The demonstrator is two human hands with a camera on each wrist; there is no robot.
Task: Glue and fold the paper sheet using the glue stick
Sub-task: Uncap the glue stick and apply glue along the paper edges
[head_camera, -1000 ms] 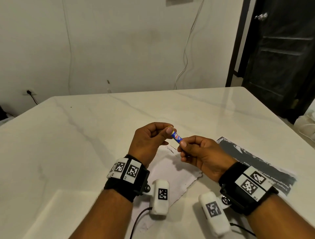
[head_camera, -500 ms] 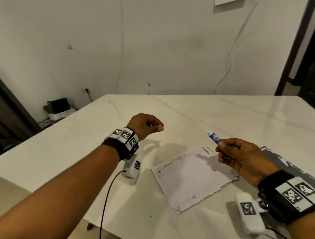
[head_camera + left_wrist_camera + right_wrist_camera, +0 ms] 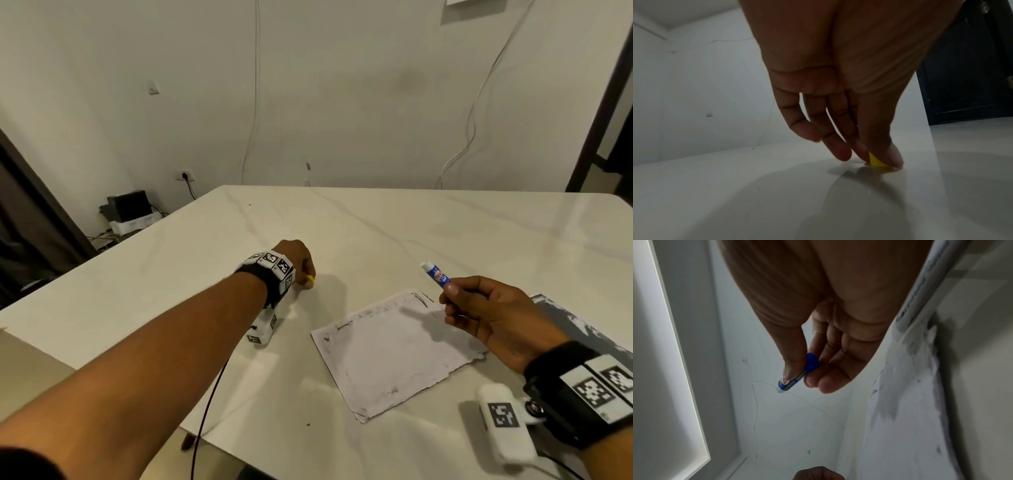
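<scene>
A white paper sheet (image 3: 394,349) with smudged, torn edges lies flat on the white table (image 3: 376,233). My right hand (image 3: 479,311) holds an uncapped blue glue stick (image 3: 436,273) above the sheet's far right corner, white tip pointing up and left. The right wrist view shows thumb and fingers pinching the glue stick (image 3: 795,378) beside the paper sheet (image 3: 904,418). My left hand (image 3: 301,263) is out to the left of the sheet and pinches the small yellow cap (image 3: 310,280) down on the table. In the left wrist view the yellow cap (image 3: 875,160) touches the table under my thumb.
A dark printed sheet (image 3: 582,329) lies under my right forearm at the table's right. The table's left edge is near my left forearm. Cables hang on the wall behind, and a black device (image 3: 128,205) sits on the floor by a socket.
My hands pulled apart, the yellow cap coming off the glue stick. The left hand carried it out left and lowered it onto the table. The right hand kept the stick above the sheet.
</scene>
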